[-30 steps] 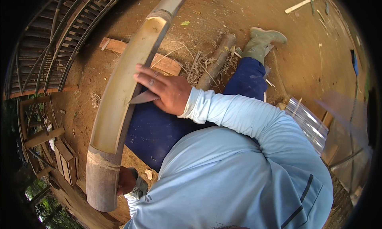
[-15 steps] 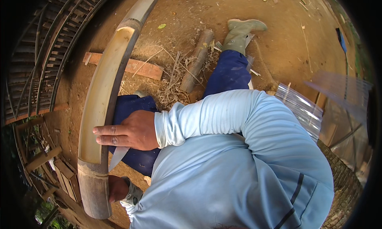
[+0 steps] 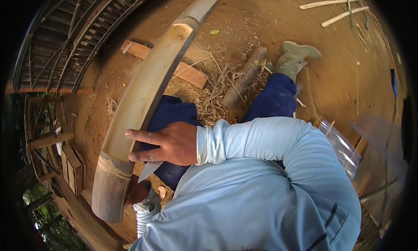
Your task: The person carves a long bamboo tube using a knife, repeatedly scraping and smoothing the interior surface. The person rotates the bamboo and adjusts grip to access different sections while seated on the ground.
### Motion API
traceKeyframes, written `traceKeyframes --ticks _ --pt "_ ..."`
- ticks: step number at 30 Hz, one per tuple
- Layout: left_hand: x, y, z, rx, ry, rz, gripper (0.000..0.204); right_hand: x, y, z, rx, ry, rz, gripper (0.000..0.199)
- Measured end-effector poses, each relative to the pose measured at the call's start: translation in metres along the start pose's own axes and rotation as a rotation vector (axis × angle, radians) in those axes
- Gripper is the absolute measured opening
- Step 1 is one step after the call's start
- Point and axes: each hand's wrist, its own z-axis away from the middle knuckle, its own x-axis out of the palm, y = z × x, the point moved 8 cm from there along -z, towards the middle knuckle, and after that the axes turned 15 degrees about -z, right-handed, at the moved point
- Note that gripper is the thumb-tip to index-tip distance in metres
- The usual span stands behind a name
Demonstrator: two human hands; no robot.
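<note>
A long split bamboo pole point(image 3: 146, 83) slants from the lower left to the top of view, its pale hollow facing up and its near end a whole round section. My right hand point(image 3: 172, 142) rests at its right edge, index and middle fingers stretched apart over the rim. From beneath that hand sticks a knife blade point(image 3: 149, 171); the handle is hidden under the palm, where the hand seems closed round it. Lower down, my left hand point(image 3: 137, 191) grips the side of the round section, most of its fingers hidden behind the bamboo.
Beyond my legs lie a reddish plank point(image 3: 189, 74), a short log point(image 3: 245, 76) and a heap of shavings point(image 3: 211, 105). A slatted bamboo structure point(image 3: 65, 37) stands at upper left, a wooden frame point(image 3: 72, 164) below it. Clear plastic sheeting point(image 3: 342, 148) lies right; split sticks point(image 3: 331, 3) lie far right.
The whole view has shifted, and the bamboo slants more to the right. My right hand sits closer to the joint near the round section, its two fingers spread wider. My left hand keeps its grip.
</note>
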Motion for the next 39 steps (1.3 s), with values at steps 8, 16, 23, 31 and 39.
traceKeyframes --ticks 8,16,23,31,39 --pt "0.017 -0.017 0.010 -0.130 0.151 -0.742 0.117 0.002 0.003 0.000 0.022 0.014 0.046 0.059" --pt "0.023 -0.025 0.017 -0.110 -0.015 -0.622 0.108 -0.001 0.006 0.008 0.046 -0.078 0.009 0.075" --pt "0.039 -0.026 0.007 -0.014 -0.144 -0.522 0.102 0.000 0.010 0.005 0.062 -0.054 -0.063 0.080" --pt "0.030 -0.023 0.010 -0.027 -0.077 -0.573 0.096 -0.002 0.011 -0.003 0.040 -0.041 -0.049 0.077" --pt "0.018 -0.023 0.014 -0.081 0.139 -0.617 0.088 -0.002 0.012 -0.015 0.032 0.002 -0.042 0.060"
